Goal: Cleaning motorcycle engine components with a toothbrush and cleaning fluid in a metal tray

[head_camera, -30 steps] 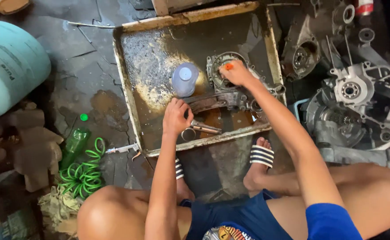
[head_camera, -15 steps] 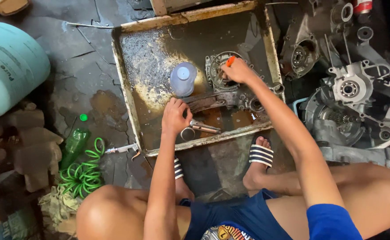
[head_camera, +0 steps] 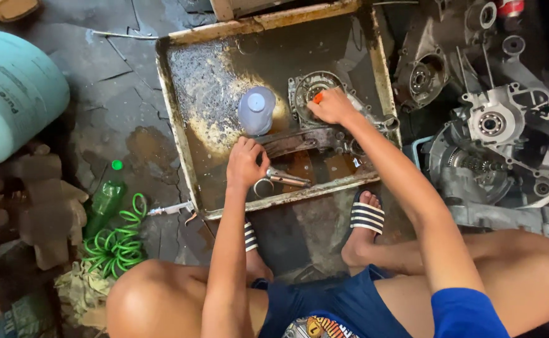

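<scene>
Engine casing seen in oily metal tray, near right edge. Right hand clenched on orange-tipped tool, pressed onto casing. Left hand laid on casing's dark lower rim, grip unclear. Casing judged heavy, stiff, slippery (oil film); best gripped at rim. Counted: 1 tray, 1 plastic bottle, 1 wrench near front edge.

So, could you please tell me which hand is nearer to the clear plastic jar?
Left. The left hand lies just below the jar; the right hand is farther off, across the tray.
</scene>
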